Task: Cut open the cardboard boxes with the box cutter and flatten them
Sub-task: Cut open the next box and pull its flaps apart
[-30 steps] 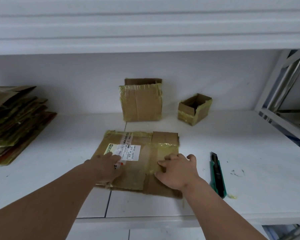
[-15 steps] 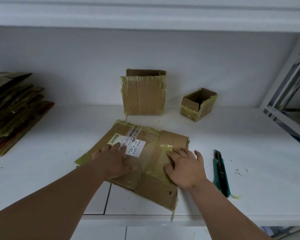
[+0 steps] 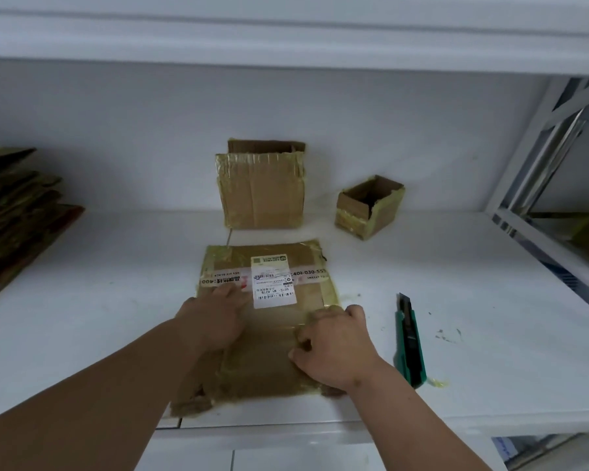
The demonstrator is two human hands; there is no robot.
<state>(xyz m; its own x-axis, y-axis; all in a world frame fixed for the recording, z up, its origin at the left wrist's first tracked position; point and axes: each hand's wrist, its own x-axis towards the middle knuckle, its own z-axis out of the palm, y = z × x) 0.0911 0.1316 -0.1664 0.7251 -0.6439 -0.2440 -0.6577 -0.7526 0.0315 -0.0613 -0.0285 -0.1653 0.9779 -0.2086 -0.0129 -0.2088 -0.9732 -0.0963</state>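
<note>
A flattened cardboard box [image 3: 269, 266] with yellowish tape and a white shipping label lies on the white shelf [image 3: 490, 300] in front of me. My left hand [image 3: 215, 317] presses flat on its left middle. My right hand [image 3: 334, 345] rests on its right near part with bent fingers, fingertips on the cardboard. The green box cutter [image 3: 410, 345] lies on the shelf just right of my right hand, untouched. An upright taped box [image 3: 261, 192] leans at the back wall, and a small open box [image 3: 368, 207] sits to its right.
A stack of flattened cardboard [image 3: 17, 212] fills the shelf's left end. A metal frame [image 3: 541, 158] closes off the right side. An upper shelf board hangs overhead. The shelf's front edge runs just under my forearms.
The flattened box has turned about a quarter turn clockwise under both hands, so its tape strip now runs left to right. My right fingers went from flat to bent. The cutter stayed put.
</note>
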